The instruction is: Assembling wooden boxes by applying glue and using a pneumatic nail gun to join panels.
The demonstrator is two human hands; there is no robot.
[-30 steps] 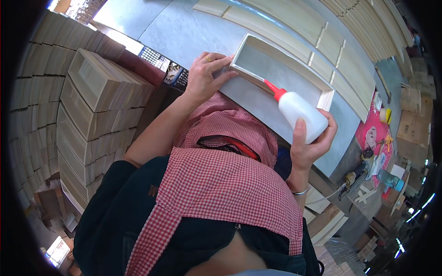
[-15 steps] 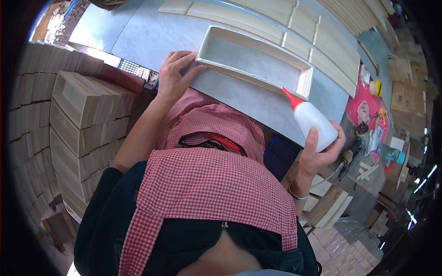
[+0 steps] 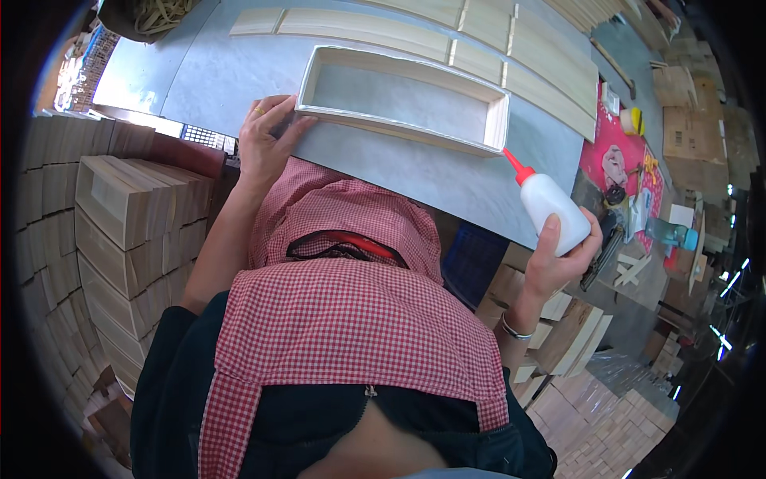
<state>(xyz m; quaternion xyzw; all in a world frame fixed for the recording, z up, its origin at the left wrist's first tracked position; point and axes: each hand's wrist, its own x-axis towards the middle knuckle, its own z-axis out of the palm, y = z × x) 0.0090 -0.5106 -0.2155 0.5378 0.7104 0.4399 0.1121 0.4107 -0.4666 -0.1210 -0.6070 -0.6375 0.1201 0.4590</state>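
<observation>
A shallow rectangular wooden frame (image 3: 497,121), open in the middle, lies on the grey tabletop (image 3: 415,172). A shiny whitish line runs along its upper edges. My left hand (image 3: 266,148) grips the frame's near left corner between thumb and fingers. In my right hand (image 3: 558,263) is a white squeeze bottle (image 3: 550,207) with a red pointed nozzle (image 3: 520,166). The bottle is tilted, its tip at the frame's near right corner. Whether the tip touches the wood I cannot tell.
Several pale wooden boards (image 3: 367,33) lie beyond the frame. Stacked wooden frames (image 3: 120,199) rise at the left. A basket of shavings (image 3: 155,16) is at the far left. Rightward are a pink cloth (image 3: 594,152), a yellow tape roll (image 3: 633,121) and a clear bottle (image 3: 670,233).
The nozzle tip has moved rightward along the frame's near edge to its right corner. My left hand keeps its grip on the left corner. The whole view has shifted slightly.
</observation>
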